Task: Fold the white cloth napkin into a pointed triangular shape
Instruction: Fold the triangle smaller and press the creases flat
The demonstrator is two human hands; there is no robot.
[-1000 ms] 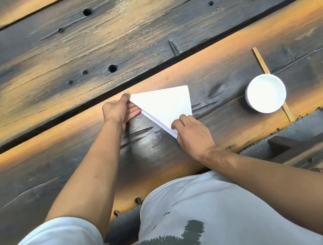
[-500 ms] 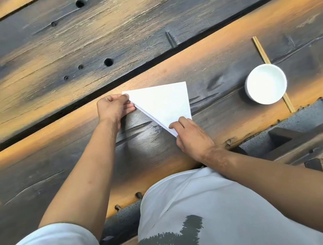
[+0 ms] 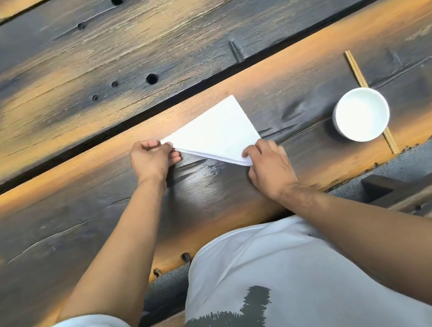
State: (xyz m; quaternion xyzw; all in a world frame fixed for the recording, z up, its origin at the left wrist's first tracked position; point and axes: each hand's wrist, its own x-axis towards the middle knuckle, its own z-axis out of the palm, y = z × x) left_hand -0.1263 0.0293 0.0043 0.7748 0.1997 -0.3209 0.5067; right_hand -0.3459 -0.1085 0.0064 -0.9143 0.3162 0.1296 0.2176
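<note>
- Left hand (image 3: pixel 152 160): its fingers (image 3: pixel 173 160) are closed in a pinch on the left corner of the napkin
- White cloth napkin (image 3: pixel 216 135) lies flat on the dark wooden desk (image 3: pixel 75 213) between the two hands, folded into a triangle; layered edges show along its near side, its far point aims away from the fingers
- Right hand (image 3: pixel 269 166): its fingers (image 3: pixel 250 152) are closed on the near right corner
- Right of those fingers, well apart, a white bowl (image 3: pixel 361 115) sits on chopsticks (image 3: pixel 359 75)
</note>
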